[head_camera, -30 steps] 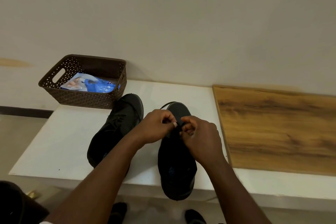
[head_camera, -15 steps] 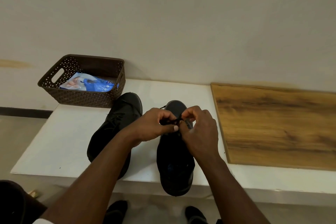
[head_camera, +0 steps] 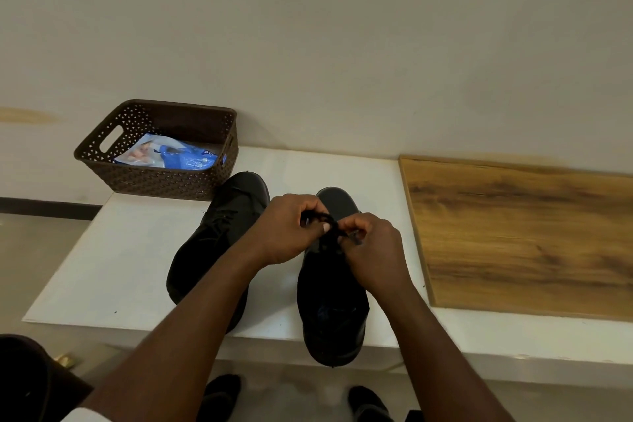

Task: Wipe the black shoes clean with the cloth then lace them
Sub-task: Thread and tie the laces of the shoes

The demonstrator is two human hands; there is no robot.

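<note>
Shoes: the right shoe (head_camera: 332,291) lies heel over the desk's (head_camera: 113,271) near edge, toe toward the wall. My left hand (head_camera: 284,229) and right hand (head_camera: 373,250) each pinch its lace (head_camera: 330,233), directly beneath them; the left shoe (head_camera: 219,236) lies just beside.

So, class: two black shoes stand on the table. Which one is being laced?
The shoe on the right, nearer the wooden board. Both hands, left and right, pinch its lace; the shoe beside the basket goes untouched.
</note>
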